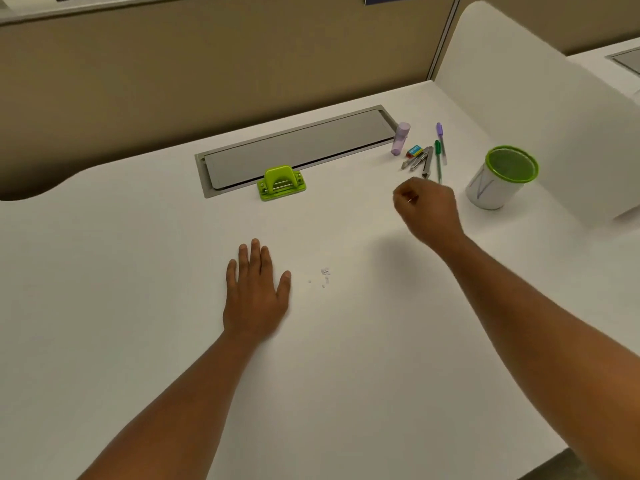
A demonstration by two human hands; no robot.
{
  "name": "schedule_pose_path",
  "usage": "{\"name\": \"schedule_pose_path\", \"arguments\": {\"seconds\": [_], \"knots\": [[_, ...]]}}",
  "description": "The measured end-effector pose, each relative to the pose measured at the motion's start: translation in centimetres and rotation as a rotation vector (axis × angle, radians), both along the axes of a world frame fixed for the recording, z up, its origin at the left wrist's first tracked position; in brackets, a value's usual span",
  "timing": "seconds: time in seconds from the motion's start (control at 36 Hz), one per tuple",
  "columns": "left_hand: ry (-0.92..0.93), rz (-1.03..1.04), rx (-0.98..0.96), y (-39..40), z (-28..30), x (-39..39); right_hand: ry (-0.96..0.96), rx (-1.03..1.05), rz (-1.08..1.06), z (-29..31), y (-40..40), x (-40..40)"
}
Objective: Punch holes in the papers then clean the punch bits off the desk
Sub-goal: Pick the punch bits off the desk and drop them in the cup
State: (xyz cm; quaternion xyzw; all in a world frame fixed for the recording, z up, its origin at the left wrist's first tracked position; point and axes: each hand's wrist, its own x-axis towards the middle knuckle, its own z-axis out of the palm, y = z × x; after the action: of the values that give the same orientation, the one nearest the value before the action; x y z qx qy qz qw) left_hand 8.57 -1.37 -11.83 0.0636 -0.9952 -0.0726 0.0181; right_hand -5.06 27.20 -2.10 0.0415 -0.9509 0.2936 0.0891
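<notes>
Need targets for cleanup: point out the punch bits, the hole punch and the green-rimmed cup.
punch bits (325, 271): head view, largest white cluster.
hole punch (281, 183): head view, green lever front.
green-rimmed cup (486, 192): head view, white side wall.

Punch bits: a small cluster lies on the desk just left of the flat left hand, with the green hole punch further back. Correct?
Not quite. In the head view the punch bits lie just right of the flat left hand, not left. The green hole punch is indeed further back.

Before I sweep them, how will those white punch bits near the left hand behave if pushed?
The punch bits look like tiny flat paper discs, so probably very light and apt to scatter rather than slide together. Lying flat on the smooth desk, they may be hard to pinch; sweeping toward the flat left hand seems easier.
</notes>
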Motion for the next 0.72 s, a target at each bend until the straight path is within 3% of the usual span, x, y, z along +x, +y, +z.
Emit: {"name": "schedule_pose_path", "arguments": {"seconds": [0.22, 0.33, 0.53, 0.72], "knots": [[-0.004, 0.0, -0.006, -0.4, -0.2, 0.0, -0.202, 0.116, 0.397, -4.1, -7.0, 5.5], [-0.006, -0.002, 0.0, -0.4, -0.2, 0.0, -0.182, 0.229, 0.507, -5.4, -8.2, 6.9], [-0.014, 0.002, 0.003, -0.4, 0.0, 0.0, -0.016, 0.399, 0.579, -6.5, -8.1, 8.3], [-0.025, 0.0, 0.013, -0.3, 0.2, 0.0, -0.009, 0.266, 0.494, -6.1, -6.7, 9.0]]}}
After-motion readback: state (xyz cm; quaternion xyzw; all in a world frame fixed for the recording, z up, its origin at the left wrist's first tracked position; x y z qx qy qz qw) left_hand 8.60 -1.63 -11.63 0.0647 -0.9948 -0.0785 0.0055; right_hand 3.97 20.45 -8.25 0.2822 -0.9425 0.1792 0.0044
